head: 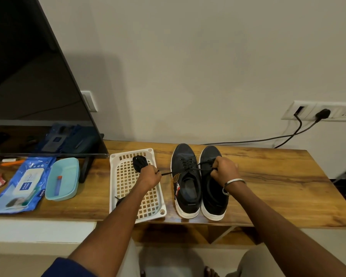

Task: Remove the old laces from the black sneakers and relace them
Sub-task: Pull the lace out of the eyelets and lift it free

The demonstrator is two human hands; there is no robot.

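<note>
Two black sneakers with white soles stand side by side on the wooden table, toes to the wall: the left sneaker (pixel 185 180) and the right sneaker (pixel 213 188). My left hand (pixel 149 175) hovers over the white basket and grips one end of a black lace (pixel 169 173), pulled taut across the left sneaker. My right hand (pixel 225 169) rests on the right sneaker's lacing and pinches the lace there. A bundle of black laces (pixel 139 162) lies in the basket.
The white lattice basket (pixel 128 186) sits left of the sneakers. Further left are a teal tray (pixel 63 179), a blue wipes pack (pixel 22 186) and a TV screen (pixel 34 96). Cables (pixel 288 135) run from a wall socket at the back right.
</note>
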